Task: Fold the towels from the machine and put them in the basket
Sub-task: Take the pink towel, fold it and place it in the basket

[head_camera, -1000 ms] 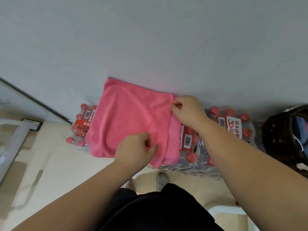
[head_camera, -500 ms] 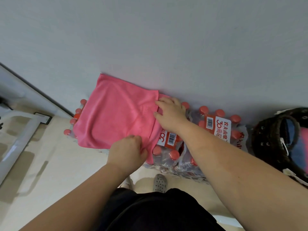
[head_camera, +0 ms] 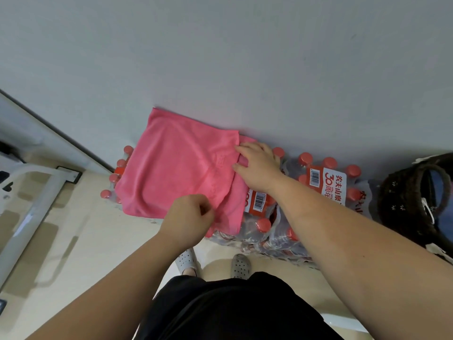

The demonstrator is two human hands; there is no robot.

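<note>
Pink towel [head_camera: 176, 168] is what both your hands are on, but start closest in: your black clothing [head_camera: 232, 310] fills the bottom of the view, and just past it your two perforated clogs [head_camera: 241, 266] stand on the pale floor [head_camera: 85, 241]. Next out, your left hand [head_camera: 188, 217] has its fingers curled, pinching the towel's near right corner, where a lower layer sticks out beyond the top one. Your right hand [head_camera: 257, 165] sits farther out at the towel's right edge, fingers stretched towards the left with their tips on the cloth where the upper layer ends. The towel itself lies spread and folded over on top of shrink-wrapped packs of red-capped water bottles [head_camera: 318, 182] – it covers the left packs, while the right ones show bare. Off to your right, beside the packs, stands the dark woven basket [head_camera: 397, 192] with something blue inside. Behind everything – the plain grey wall [head_camera: 220, 69], which the towel's far edge touches
</note>
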